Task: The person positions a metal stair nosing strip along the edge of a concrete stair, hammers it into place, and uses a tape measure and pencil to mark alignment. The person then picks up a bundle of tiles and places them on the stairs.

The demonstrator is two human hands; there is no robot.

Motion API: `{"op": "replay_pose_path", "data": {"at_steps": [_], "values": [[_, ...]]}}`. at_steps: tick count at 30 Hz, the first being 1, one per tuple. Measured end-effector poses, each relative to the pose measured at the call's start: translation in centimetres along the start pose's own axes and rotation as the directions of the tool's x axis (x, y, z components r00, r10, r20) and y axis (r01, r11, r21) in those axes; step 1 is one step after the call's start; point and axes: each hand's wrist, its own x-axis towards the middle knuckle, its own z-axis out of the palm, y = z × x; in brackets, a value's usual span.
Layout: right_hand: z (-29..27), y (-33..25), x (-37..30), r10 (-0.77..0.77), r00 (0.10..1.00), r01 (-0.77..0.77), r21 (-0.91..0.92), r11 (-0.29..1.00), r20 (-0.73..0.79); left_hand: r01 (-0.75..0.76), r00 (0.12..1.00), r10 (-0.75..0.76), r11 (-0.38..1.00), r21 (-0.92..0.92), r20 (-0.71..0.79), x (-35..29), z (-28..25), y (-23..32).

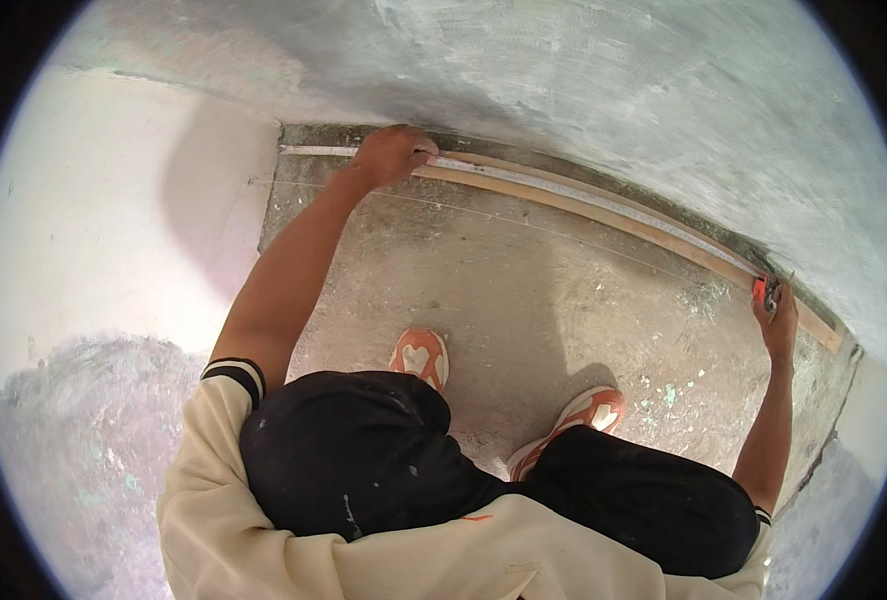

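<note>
A long pale wooden strip (664, 238) lies on the floor along the foot of the far wall. Stretched along it is the white blade (564, 187) of a tape measure, running past the strip's left end to the left corner. My left hand (392, 156) is closed at the blade near that end of the strip, fingertips partly hidden. At the far right, my right hand (780, 322) grips the red and black tape measure case (761, 291) over the strip. A thin pointed stick, perhaps a pencil, juts up from its fingers.
A thin string (504, 217) crosses the concrete floor (484, 290) from the left wall (94, 170). The grey plastered far wall (604, 90) rises behind the strip. My two orange and white shoes (422, 357) stand on the floor below my bent knees. Pale flecks dot the floor at right.
</note>
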Motion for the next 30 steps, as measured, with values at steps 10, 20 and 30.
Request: {"op": "replay_pose_path", "data": {"at_steps": [10, 20, 30], "values": [[-0.6, -0.8, -0.1, -0.009, 1.0, 0.009, -0.01, 1.0, 0.0, 0.069, 0.996, -0.069, 0.998, 0.0, 0.058, 0.7, -0.2, 1.2], [0.2, -0.1, 0.3, -0.012, 1.0, 0.014, -0.072, 0.997, 0.028, 0.1, 0.992, -0.1, 0.995, 0.002, 0.082, 0.3, -0.4, 0.8], [0.6, 0.0, -0.2, -0.047, 0.999, 0.048, -0.059, 0.997, 0.015, 0.079, 0.994, -0.084, 0.994, 0.069, 0.071, 0.0, 0.1, 0.4]]}}
